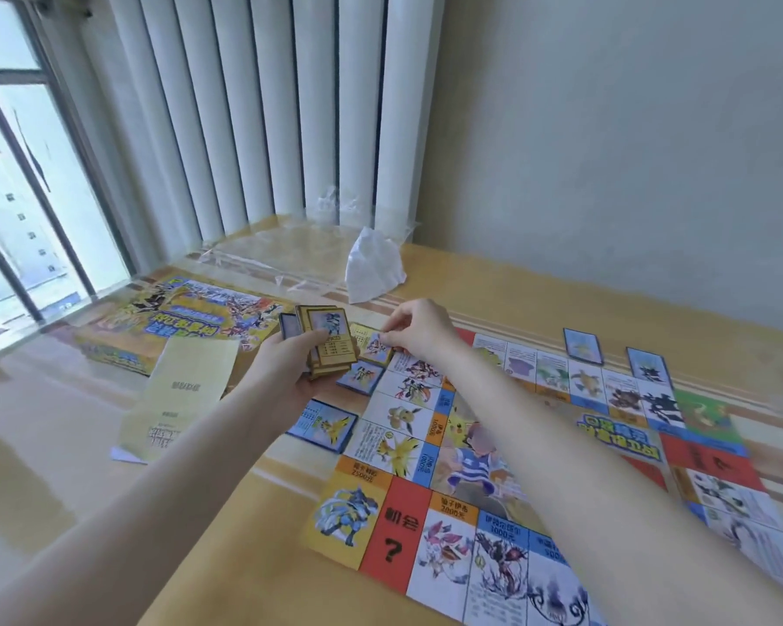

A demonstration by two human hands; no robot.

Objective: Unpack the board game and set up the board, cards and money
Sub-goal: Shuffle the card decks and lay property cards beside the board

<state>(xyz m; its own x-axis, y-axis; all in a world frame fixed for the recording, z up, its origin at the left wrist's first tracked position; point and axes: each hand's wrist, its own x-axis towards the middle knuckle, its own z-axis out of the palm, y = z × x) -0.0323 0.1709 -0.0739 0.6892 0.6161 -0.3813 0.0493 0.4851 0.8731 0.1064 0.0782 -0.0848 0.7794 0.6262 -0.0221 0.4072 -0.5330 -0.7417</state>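
Head view: the left hand [285, 368] grips a stack of cards [328, 350] at frame centre, thumb across the top card. Just right of it, the right hand [419, 332] pinches a single card [377, 347] at the game board's [493, 463] upper-left corner. Blue-bordered cards lie along the board's edges. The game box [177, 318] and a yellow sheet [182, 390] sit left.

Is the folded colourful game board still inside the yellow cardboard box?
No: the colourful game board lies unfolded on the table, apart from the yellow cardboard box, which sits near the window.
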